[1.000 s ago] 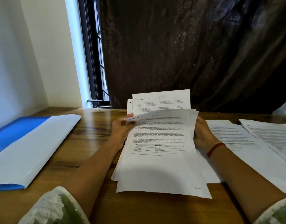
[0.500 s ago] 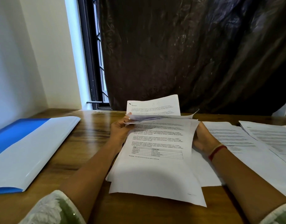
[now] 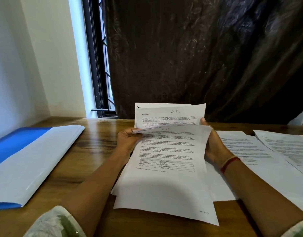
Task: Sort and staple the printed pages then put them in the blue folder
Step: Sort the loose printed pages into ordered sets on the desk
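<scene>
1 blue folder [image 3: 32, 161], far left on the wooden table [image 3: 99, 144], lying open: blue inner face on the wall side, pale glossy flap toward the middle. It is well apart from both hands. 2 hands in view. The left hand [image 3: 126, 141] has its fingers curled round the left edge of the printed pages [image 3: 164, 178], pinching near the top corner. The sheaf sits dead centre between the two forearms, its lower end resting on the table and its top end lifted. Exact sheet count: cannot tell, the edges are fanned. It is split in 2. The front sheet [image 3: 167, 151] shows text paragraphs and a small table and leans toward the camera. The rear sheet [image 3: 169, 113], headed "Section 4" with a handwritten mark on top, stands more upright, and another page edge shows just behind it. The right hand [image 3: 214, 147] grips the right edge; its thumb [image 3: 202, 120] sticks up in the gap between front and rear sheets, and the other fingers are hidden behind the paper. 1 red band [image 3: 230, 164] on that wrist. Right of the hand, 2 overlapping groups of loose pages lie flat on the table: near group [image 3: 249, 151], far group [image 3: 291, 147]. 1 more sheet [image 3: 220, 189] lies flat under the held sheaf. Behind: 1 window [image 3: 101, 74], 1 dark curtain [image 3: 198, 57].
</scene>
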{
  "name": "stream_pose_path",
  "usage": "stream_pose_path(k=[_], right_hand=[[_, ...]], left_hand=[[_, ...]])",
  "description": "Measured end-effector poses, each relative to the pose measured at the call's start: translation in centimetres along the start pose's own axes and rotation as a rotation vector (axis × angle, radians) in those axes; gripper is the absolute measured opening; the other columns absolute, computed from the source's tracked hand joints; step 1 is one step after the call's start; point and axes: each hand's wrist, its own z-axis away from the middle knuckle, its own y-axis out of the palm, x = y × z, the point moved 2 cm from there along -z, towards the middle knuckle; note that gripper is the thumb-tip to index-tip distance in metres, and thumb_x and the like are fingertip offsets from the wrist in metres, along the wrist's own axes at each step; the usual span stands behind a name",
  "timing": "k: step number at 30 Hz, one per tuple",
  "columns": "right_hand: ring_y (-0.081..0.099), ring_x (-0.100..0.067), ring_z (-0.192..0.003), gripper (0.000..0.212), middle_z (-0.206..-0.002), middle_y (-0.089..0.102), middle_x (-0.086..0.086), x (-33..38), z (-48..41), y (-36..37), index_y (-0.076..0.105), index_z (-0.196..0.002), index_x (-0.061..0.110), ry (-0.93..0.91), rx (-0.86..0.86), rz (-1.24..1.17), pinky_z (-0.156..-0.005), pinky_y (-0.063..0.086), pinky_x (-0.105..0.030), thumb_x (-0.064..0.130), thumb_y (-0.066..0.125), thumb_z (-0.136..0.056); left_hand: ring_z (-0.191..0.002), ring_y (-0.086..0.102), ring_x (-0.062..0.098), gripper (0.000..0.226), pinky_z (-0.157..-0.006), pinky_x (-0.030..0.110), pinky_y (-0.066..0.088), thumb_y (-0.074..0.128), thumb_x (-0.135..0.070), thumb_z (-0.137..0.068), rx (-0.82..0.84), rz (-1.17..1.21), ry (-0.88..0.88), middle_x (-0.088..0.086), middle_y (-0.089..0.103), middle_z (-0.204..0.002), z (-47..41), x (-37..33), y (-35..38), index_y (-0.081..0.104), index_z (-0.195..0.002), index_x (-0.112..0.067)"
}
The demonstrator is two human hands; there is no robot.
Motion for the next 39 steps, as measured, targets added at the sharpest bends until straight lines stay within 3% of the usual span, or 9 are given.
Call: stream_pose_path(k=[4,9,14,18,22,26,31,35,39], right_hand=[[0.059,-0.033,-0.117,0.063,-0.125,0.064,-0.010,0.2,-0.2,-0.8,0.062,-0.126,0.026,-0.070,-0.102,0.048,-0.100,0.045,-0.054,0.070,0.046,-0.084],[0.067,-0.019,-0.093,0.044,-0.097,0.074,0.001,0.6,-0.1,-0.8,0.073,-0.097,0.024,-0.142,-0.221,0.034,-0.075,0.054,-0.035,0.059,0.046,-0.091],[0.073,-0.020,-0.088,0.053,-0.101,0.074,-0.003,0.3,0.1,-0.1,0.067,-0.113,0.023,-0.117,-0.163,0.084,-0.071,0.059,-0.037,0.063,0.039,-0.092],[0.057,-0.030,-0.121,0.075,-0.134,0.058,-0.003,-0.2,-0.2,-0.3,0.049,-0.135,0.034,-0.129,-0.154,0.159,-0.094,0.049,-0.057,0.069,0.068,-0.071],[0.062,-0.031,-0.114,0.059,-0.131,0.061,-0.008,-0.6,-0.2,0.0,0.047,-0.137,0.021,-0.036,0.008,0.217,-0.094,0.051,-0.049,0.034,0.069,-0.084],[0.060,-0.024,-0.118,0.055,-0.130,0.062,-0.005,-1.0,-0.5,1.3,0.044,-0.139,0.016,-0.105,0.149,0.372,-0.093,0.053,-0.031,-0.002,0.059,-0.088],[0.066,-0.028,-0.109,0.048,-0.122,0.065,-0.015,-0.9,-0.6,0.5,0.049,-0.131,0.002,-0.111,-0.040,0.371,-0.092,0.052,-0.036,-0.007,0.061,-0.085],[0.072,-0.028,-0.090,0.029,-0.103,0.072,-0.016,-0.6,0.0,0.6,0.060,-0.112,-0.004,-0.191,-0.198,0.338,-0.071,0.059,-0.034,-0.005,0.065,-0.084],[0.070,-0.022,-0.084,0.035,-0.095,0.071,-0.009,-0.5,0.3,1.1,0.059,-0.108,0.002,-0.374,-0.479,0.406,-0.076,0.059,-0.034,-0.001,0.076,-0.077]], left_hand=[[-0.066,0.071,0.012,0.024,-0.059,0.023,0.057,0.061,0.016,-0.080,-0.007,0.047,-0.022,-0.002,0.074,-0.071,0.1,-0.1,-0.1,0.067,-0.081,-0.007],[-0.069,0.070,0.019,0.026,-0.058,0.029,0.057,0.057,0.017,-0.082,-0.027,0.033,-0.087,0.004,0.074,-0.078,0.1,0.1,-0.4,0.067,-0.087,-0.006],[-0.077,0.069,0.026,0.015,-0.072,0.040,0.058,0.058,0.008,-0.087,-0.045,-0.027,-0.181,0.014,0.071,-0.094,0.1,0.2,-0.4,0.062,-0.090,-0.006],[-0.081,0.067,0.029,0.016,-0.076,0.045,0.057,0.053,0.008,-0.091,-0.071,0.101,-0.216,0.016,0.069,-0.100,0.2,-0.3,-0.6,0.059,-0.101,-0.002],[-0.080,0.067,0.028,0.033,-0.054,0.034,0.057,0.048,0.011,-0.091,-0.093,0.206,-0.191,0.020,0.067,-0.108,0.1,-0.9,-0.8,0.051,-0.122,0.002],[-0.086,0.067,0.030,0.028,-0.076,0.044,0.057,0.043,0.008,-0.092,0.042,0.059,-0.195,0.019,0.067,-0.111,0.6,-1.5,0.1,0.061,-0.109,-0.005],[-0.095,0.067,0.031,0.036,-0.087,0.048,0.053,0.036,0.010,-0.095,0.154,-0.109,-0.213,0.014,0.069,-0.109,0.9,-1.6,0.0,0.065,-0.102,-0.011],[-0.080,0.068,0.018,0.029,-0.067,0.034,0.057,0.040,0.001,-0.100,0.145,-0.244,-0.213,0.000,0.069,-0.089,1.2,-1.7,0.5,0.063,-0.092,-0.016],[-0.075,0.065,0.014,0.021,-0.051,0.023,0.051,0.041,-0.009,-0.102,0.052,-0.317,-0.215,-0.002,0.067,-0.087,1.0,-0.7,1.2,0.061,-0.100,-0.016]])
